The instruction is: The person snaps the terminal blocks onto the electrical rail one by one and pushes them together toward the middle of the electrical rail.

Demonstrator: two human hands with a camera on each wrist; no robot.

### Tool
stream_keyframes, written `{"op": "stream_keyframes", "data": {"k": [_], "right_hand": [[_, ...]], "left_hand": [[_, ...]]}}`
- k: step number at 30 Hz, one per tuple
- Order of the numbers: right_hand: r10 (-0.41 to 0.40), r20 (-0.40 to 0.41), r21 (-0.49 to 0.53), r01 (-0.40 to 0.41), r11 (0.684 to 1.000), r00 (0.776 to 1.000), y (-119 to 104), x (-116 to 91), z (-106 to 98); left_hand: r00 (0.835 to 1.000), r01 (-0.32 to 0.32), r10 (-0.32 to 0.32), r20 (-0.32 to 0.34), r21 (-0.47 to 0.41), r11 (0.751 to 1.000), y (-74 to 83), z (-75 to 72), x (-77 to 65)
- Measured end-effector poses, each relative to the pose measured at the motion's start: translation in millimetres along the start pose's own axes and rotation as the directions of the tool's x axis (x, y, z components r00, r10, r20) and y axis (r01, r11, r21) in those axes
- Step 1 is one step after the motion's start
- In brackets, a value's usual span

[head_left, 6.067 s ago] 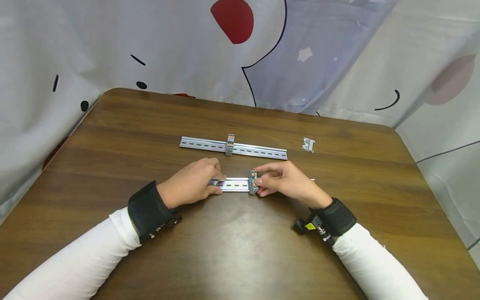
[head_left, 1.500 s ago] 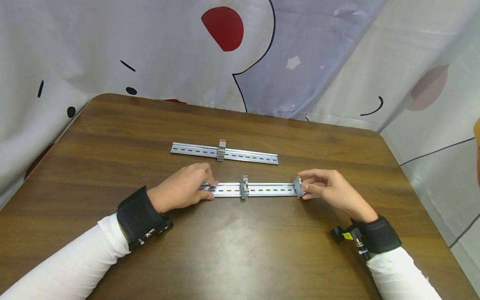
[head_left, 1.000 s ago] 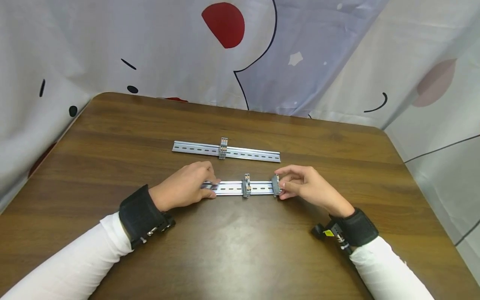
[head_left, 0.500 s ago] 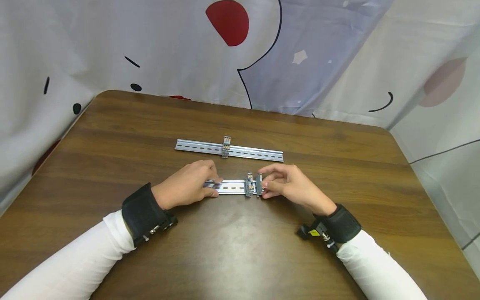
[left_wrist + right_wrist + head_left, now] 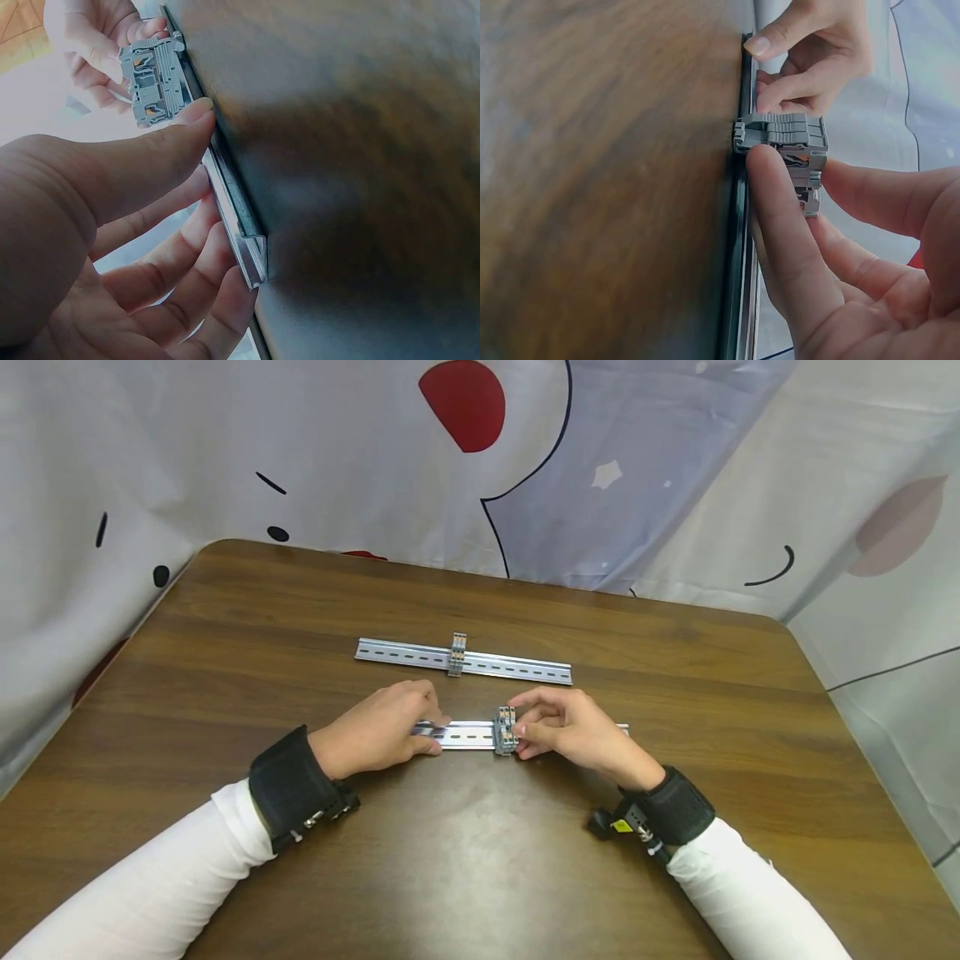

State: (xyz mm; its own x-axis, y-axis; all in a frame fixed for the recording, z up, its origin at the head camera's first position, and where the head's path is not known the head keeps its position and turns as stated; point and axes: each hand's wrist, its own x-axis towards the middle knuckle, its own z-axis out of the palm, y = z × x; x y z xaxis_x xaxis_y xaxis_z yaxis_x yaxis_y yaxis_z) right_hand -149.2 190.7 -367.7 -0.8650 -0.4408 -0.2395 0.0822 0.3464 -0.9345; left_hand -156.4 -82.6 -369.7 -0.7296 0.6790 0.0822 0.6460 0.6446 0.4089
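The near DIN rail (image 5: 468, 737), a slotted silver metal strip, lies across the middle of the table. My left hand (image 5: 382, 727) pinches it near its left end, thumb on the front edge and fingers behind, as the left wrist view shows. Grey terminal blocks (image 5: 504, 732) with orange marks sit side by side on the rail, standing across it. My right hand (image 5: 558, 727) holds the rightmost terminal block between thumb and fingers, up against its neighbour. In the right wrist view, fingertips (image 5: 765, 161) rest at the foot of the blocks. My right hand hides part of the rail.
Behind lies a second DIN rail (image 5: 517, 668), slightly slanted, with several terminal blocks (image 5: 457, 655) clipped near its middle. A brown wooden table (image 5: 465, 860) carries everything. A printed curtain (image 5: 337, 452) hangs at its back edge.
My right hand has slid a terminal block leftward along the rail from its right end to the one there. My left hand has kept its grip. A small pale piece at back right is gone.
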Motion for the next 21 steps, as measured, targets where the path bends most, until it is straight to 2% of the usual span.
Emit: {"op": "stream_keyframes", "data": {"k": [10,12,13,14,15,17,18,19,21], "right_hand": [[-0.015,-0.024,-0.040,0.014,0.999,1.000,-2,2,5],[-0.054,-0.052,-0.148,0.046,0.988,0.997,-2,0,4],[-0.089,-0.065,-0.231,0.072,0.970,0.994,-1,-3,2],[-0.136,-0.074,-0.326,0.104,0.939,0.988,-1,-6,-1],[-0.177,-0.083,-0.430,0.125,0.894,0.981,-1,-10,-5],[-0.250,-0.083,-0.626,0.144,0.767,0.965,0,-19,-15],[-0.269,-0.072,-0.689,0.148,0.710,0.960,1,-23,-19],[-0.276,-0.051,-0.730,0.153,0.667,0.960,1,-28,-23],[-0.255,-0.014,-0.786,0.147,0.601,0.967,4,-35,-31]], "left_hand": [[1.000,0.008,-0.008,0.007,0.006,1.000,-0.2,-1.1,0.2],[1.000,0.004,-0.005,0.009,0.014,1.000,0.7,0.2,0.4],[1.000,0.001,-0.002,0.012,0.019,1.000,1.2,0.8,0.5],[1.000,0.000,0.000,0.016,0.024,1.000,1.7,1.4,0.7],[1.000,-0.003,0.002,0.020,0.030,1.000,2.3,1.8,0.7],[1.000,-0.005,0.004,0.028,0.037,0.999,2.9,2.0,0.3],[0.999,-0.003,0.002,0.033,0.039,0.999,2.7,1.8,-0.3],[0.999,0.000,-0.002,0.038,0.042,0.999,2.2,1.2,-1.2],[0.999,0.011,-0.013,0.045,0.043,0.999,1.3,0.0,-3.3]]}}
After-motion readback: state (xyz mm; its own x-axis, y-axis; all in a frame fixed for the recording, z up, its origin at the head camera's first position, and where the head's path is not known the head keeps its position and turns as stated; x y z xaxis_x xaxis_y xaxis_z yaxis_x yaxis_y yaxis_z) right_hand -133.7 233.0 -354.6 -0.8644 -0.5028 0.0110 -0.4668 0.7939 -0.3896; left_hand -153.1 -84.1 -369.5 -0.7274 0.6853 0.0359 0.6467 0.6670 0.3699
